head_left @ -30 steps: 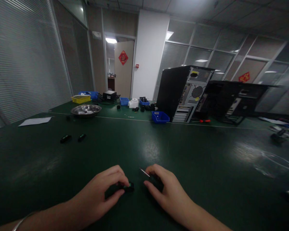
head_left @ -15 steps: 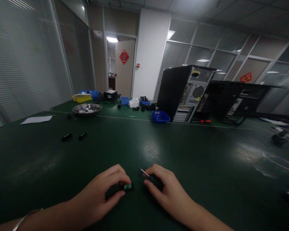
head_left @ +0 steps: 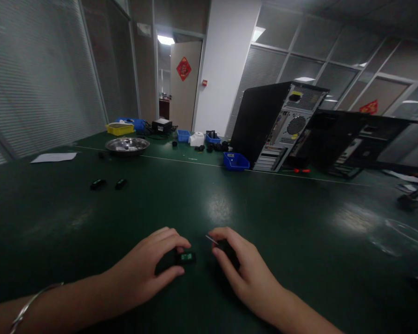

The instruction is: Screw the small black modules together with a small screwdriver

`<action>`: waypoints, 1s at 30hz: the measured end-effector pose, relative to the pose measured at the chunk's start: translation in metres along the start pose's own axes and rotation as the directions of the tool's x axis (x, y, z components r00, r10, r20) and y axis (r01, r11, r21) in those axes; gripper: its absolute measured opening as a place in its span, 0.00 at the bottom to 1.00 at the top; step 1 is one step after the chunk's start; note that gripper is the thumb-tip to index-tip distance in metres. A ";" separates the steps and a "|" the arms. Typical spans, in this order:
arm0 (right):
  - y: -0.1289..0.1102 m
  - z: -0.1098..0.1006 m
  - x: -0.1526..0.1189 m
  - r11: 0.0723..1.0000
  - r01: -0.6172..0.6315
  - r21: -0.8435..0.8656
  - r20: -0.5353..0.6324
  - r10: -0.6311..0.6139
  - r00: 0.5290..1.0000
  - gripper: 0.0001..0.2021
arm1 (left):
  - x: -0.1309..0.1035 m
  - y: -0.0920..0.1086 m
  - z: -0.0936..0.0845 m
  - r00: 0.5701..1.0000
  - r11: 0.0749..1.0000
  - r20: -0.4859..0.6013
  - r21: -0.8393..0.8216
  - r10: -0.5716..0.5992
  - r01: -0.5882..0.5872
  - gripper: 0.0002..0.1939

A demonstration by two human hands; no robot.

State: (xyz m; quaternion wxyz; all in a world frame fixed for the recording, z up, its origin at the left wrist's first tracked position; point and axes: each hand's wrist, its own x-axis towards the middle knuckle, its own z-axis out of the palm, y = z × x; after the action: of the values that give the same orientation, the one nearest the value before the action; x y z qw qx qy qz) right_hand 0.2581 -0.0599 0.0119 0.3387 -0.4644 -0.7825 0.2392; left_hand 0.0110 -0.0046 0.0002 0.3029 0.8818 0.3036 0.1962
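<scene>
Left hand (head_left: 160,260): half-open; your nudge could skid block (head_left: 187,258) at three o'clock
Right hand (head_left: 247,266): curled round thin tool (head_left: 212,240)

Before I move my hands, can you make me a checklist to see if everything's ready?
1. Right hand is holding the thin metal-shafted tool: ok.
2. Tool's tip is clear of the small black part: ok, there is a gap.
3. Green patch on that part can be seen: ok.
4. Left hand has a firm grip on the part: cannot tell; finger and thumb are spread beside it.
5. Two other black parts are away from both hands: ok, they lie farther off to the left.
6. Tip shape is right: cannot tell, too small.
</scene>
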 end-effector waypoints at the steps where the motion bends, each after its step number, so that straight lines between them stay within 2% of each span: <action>1: -0.001 0.000 0.000 1.000 -0.004 -0.007 0.008 0.004 1.000 0.09 | 0.001 0.000 0.000 1.000 1.000 0.007 0.009 -0.005 0.005 0.17; 6: -0.004 0.000 0.000 0.996 0.060 -0.062 0.097 -0.054 0.994 0.08 | 0.001 0.001 0.000 1.000 1.000 0.024 0.021 0.007 -0.008 0.12; 11: -0.002 0.000 0.001 0.992 0.079 -0.095 0.108 -0.069 0.992 0.08 | 0.000 -0.002 0.000 0.998 0.998 0.002 0.006 0.065 -0.065 0.12; 16: -0.003 -0.002 0.002 0.987 0.093 -0.130 0.153 -0.072 0.986 0.09 | -0.001 -0.003 0.001 0.997 0.997 -0.014 -0.015 0.071 -0.072 0.12; 22: -0.005 -0.003 0.001 0.975 0.122 -0.184 0.165 -0.091 0.982 0.09 | -0.001 -0.002 0.001 0.997 0.997 -0.045 -0.049 0.056 -0.058 0.14; 30: -0.003 -0.001 0.000 0.972 0.122 -0.200 0.150 -0.093 0.984 0.11 | -0.003 -0.001 0.002 0.994 0.991 -0.039 -0.072 0.107 -0.109 0.13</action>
State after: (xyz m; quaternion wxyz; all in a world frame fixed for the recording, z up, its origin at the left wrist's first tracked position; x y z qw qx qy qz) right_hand 0.2569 -0.0616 0.0148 0.2452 -0.4364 -0.8491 0.1688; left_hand 0.0094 -0.0063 -0.0022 0.3191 0.8814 0.2533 0.2390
